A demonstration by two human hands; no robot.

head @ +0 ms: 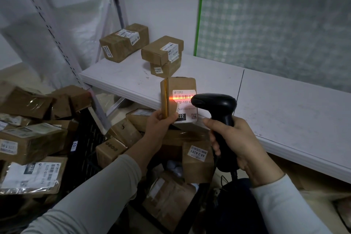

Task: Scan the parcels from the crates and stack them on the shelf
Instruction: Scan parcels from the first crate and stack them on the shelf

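- Small cardboard parcel is held upright above the crates, in front of the near edge of the white shelf, with its label facing the camera.
- Left hand is curled on the parcel's lower left corner, thumb on the labelled face and fingers behind.
- Black barcode scanner is gripped by the right hand, fingers wrapped round the handle. Whether the trigger is pressed cannot be told.
- Scanner head is just right of the label and aimed left at it. A red scan line is laid across the barcode and carries onto the parcel's left edge.
- Three parcels are already on the shelf at the far left. One larger box is by the upright. To its right a stack of two is seen, the top box skewed on the lower.
- Black crate sits below the left hand, with parcels heaped in it. A box labelled 44-2-4201 lies near the scanner handle.
- More parcels are piled at the left edge.
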